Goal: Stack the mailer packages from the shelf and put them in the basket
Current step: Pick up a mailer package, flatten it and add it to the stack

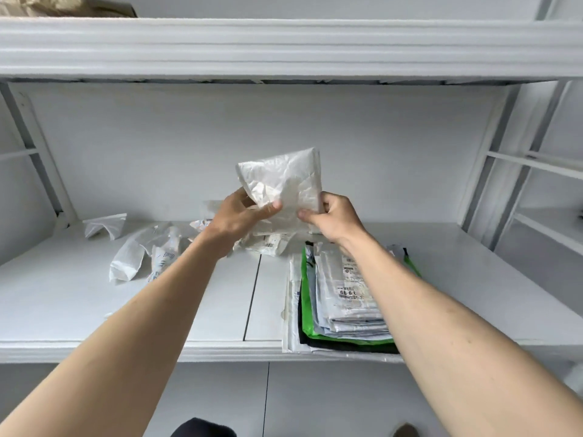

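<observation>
Far left of the shelf (pixel 126 304): a small folded white mailer (pixel 105 227) lies alone near the back wall. Just right of it, a loose group of crumpled white mailers (pixel 145 253), unsorted, not flattened.

Centre: the left hand (pixel 241 214) pinches the lower left corner of a crinkled white mailer (pixel 284 181), thumb on the near face, fingers behind. The mailer is held up off the shelf, roughly upright, above a few more crumpled packages (pixel 268 244) lying beneath the hands. The right hand (pixel 331 217) pinches the lower right edge of the same mailer, fingers curled round it. Two-hand grip likely serves to pull the bag taut and flat (a creased one would sit badly on a pile).

Right: a stack of flattened mailers (pixel 344 304) at the shelf's front edge, a green-and-black one low in the pile, labelled white ones on top. Its place near the edge probably makes it easy to lift off whole.

Judgement: stacking is partway done; loose mailers remain on the left and centre. No basket in view.
</observation>
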`<state>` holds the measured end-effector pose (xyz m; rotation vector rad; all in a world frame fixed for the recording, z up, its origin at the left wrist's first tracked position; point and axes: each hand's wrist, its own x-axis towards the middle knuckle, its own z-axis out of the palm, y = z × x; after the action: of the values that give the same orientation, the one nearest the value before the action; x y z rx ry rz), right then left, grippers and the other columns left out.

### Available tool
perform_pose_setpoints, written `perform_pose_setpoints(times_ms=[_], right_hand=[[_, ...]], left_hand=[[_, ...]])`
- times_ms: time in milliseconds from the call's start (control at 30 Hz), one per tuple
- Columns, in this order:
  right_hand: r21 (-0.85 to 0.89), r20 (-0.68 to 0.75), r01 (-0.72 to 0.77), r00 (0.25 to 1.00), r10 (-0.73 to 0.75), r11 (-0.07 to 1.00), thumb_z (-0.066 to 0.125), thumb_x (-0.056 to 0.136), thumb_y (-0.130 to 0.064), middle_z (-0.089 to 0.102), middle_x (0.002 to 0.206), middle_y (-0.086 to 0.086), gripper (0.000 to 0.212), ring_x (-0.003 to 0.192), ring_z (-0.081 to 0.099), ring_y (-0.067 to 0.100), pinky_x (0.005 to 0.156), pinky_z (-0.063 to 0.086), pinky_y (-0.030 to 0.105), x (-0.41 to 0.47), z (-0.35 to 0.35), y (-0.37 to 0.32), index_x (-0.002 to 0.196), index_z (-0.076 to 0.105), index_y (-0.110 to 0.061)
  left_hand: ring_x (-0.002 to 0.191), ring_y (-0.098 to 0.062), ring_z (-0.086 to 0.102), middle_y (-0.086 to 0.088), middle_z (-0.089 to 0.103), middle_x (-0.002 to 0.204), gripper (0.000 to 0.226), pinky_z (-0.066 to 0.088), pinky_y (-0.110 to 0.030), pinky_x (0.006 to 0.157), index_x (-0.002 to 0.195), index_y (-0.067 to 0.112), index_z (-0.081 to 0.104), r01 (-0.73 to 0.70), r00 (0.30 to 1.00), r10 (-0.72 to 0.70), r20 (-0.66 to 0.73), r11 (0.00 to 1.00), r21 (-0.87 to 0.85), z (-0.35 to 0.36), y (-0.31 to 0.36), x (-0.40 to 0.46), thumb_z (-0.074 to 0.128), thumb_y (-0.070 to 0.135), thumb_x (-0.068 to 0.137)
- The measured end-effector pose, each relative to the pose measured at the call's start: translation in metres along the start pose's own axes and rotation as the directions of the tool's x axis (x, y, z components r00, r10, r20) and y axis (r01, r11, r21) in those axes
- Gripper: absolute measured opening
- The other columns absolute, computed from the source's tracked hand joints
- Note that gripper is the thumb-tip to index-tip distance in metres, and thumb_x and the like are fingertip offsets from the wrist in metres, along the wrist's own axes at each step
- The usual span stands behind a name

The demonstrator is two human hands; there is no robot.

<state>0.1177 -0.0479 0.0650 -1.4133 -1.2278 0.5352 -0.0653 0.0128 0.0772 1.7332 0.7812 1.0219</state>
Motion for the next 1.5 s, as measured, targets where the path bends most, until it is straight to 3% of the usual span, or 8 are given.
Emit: perform_pose_setpoints(times_ms=[233, 433, 567, 733, 867, 1067, 1300, 1500], right_hand=[[0.000, -0.174, -0.100, 0.980, 0.098, 0.995, 0.079, 0.078, -0.006, 0.066, 0.099, -0.003, 0.025, 0.086, 0.060, 0.012, 0.071, 0.046, 0.016, -0.022, -0.090, 0.025, 0.099, 0.071, -0.016], [0.455, -0.072, -0.414, 0.866, 0.495, 0.789, 0.042, 0.099, -0.015, 0.062, 0.111, 0.020, 0.027, 0.085, 0.061, 0.029, 0.059, 0.053, 0.033, -0.033, -0.144, 0.051, 0.112, 0.066, -0.016], [0.247, -0.075, -0.410, 0.895, 0.440, 0.878, 0.067, 0.089, -0.011, 0.067, 0.116, 0.016, 0.023, 0.092, 0.067, 0.027, 0.085, 0.054, 0.039, -0.038, -0.147, 0.066, 0.112, 0.065, -0.012], [0.012, -0.105, -0.312, 0.944, 0.312, 0.950, 0.068, 0.083, 0.007, 0.058, 0.132, 0.008, 0.042, 0.118, 0.058, 0.022, 0.102, 0.048, 0.038, -0.041, -0.139, 0.083, 0.113, 0.066, -0.023], [-0.275, -0.097, -0.269, 0.963, 0.252, 0.923, 0.068, 0.084, 0.002, 0.057, 0.129, -0.002, 0.048, 0.114, 0.053, 0.011, 0.087, 0.037, 0.015, -0.047, -0.134, 0.095, 0.127, 0.062, -0.017], [-0.349, -0.124, -0.251, 0.967, 0.221, 0.903, 0.076, 0.081, -0.009, 0.062, 0.129, 0.003, 0.046, 0.120, 0.056, 0.016, 0.099, 0.038, 0.020, -0.044, -0.126, 0.098, 0.126, 0.063, -0.012], [-0.800, 0.015, 0.029, 0.999, -0.029, 0.599, 0.044, 0.098, -0.029, 0.049, 0.141, 0.004, 0.039, 0.130, 0.043, 0.025, 0.107, 0.037, 0.037, -0.043, -0.104, 0.078, 0.133, 0.057, -0.017], [-0.856, 0.266, 0.097, 0.925, 0.272, 0.508, 0.012, 0.105, -0.039, 0.003, 0.164, 0.005, 0.057, 0.151, 0.000, 0.022, 0.122, 0.004, 0.041, -0.043, -0.063, 0.087, 0.156, 0.011, -0.014]], left_hand=[[0.049, 0.004, 0.055, 0.003, 0.067, 0.064, 0.008, 0.035, -0.006, 0.046, 0.082, 0.013, 0.073, -0.222, 0.966, 0.257, -0.042, 0.898, 0.380, 0.091, 0.011, -0.002, 0.078, 0.020, 0.081], [0.107, -0.017, 0.067, 0.003, 0.072, 0.112, 0.058, 0.053, -0.032, 0.090, 0.108, 0.022, 0.076, -0.641, 0.755, 0.571, 0.322, 0.540, 0.546, 0.126, 0.006, -0.006, 0.045, -0.002, 0.065], [0.141, -0.017, 0.037, 0.005, 0.037, 0.153, 0.078, 0.032, -0.039, 0.112, 0.142, 0.035, 0.047, -0.622, 0.782, 0.343, 0.520, 0.382, 0.684, 0.138, -0.016, -0.001, 0.047, -0.011, 0.079], [0.134, -0.024, 0.043, 0.000, 0.040, 0.152, 0.065, 0.035, -0.029, 0.104, 0.151, 0.034, 0.028, -0.252, 0.954, 0.023, 0.300, 0.607, 0.754, 0.133, -0.038, 0.007, 0.047, 0.008, 0.094], [0.130, -0.022, 0.048, -0.003, 0.049, 0.145, 0.041, 0.032, -0.019, 0.093, 0.143, 0.025, 0.045, -0.150, 0.966, -0.036, 0.256, 0.727, 0.670, 0.134, -0.044, 0.005, 0.040, 0.026, 0.103], [0.122, -0.025, 0.054, -0.009, 0.053, 0.140, 0.050, 0.040, -0.029, 0.100, 0.148, 0.024, 0.036, -0.107, 0.935, -0.167, 0.313, 0.708, 0.698, 0.143, -0.047, 0.010, 0.045, 0.030, 0.099], [0.118, -0.024, 0.056, -0.010, 0.058, 0.133, 0.042, 0.043, -0.027, 0.097, 0.140, 0.021, 0.049, -0.018, 0.959, -0.165, 0.231, 0.776, 0.630, 0.153, -0.049, 0.012, 0.048, 0.024, 0.097], [0.121, -0.024, 0.055, -0.008, 0.057, 0.134, 0.049, 0.044, -0.028, 0.100, 0.134, 0.012, 0.054, 0.068, 0.972, -0.181, 0.151, 0.829, 0.554, 0.152, -0.056, 0.015, 0.043, -0.002, 0.088]])
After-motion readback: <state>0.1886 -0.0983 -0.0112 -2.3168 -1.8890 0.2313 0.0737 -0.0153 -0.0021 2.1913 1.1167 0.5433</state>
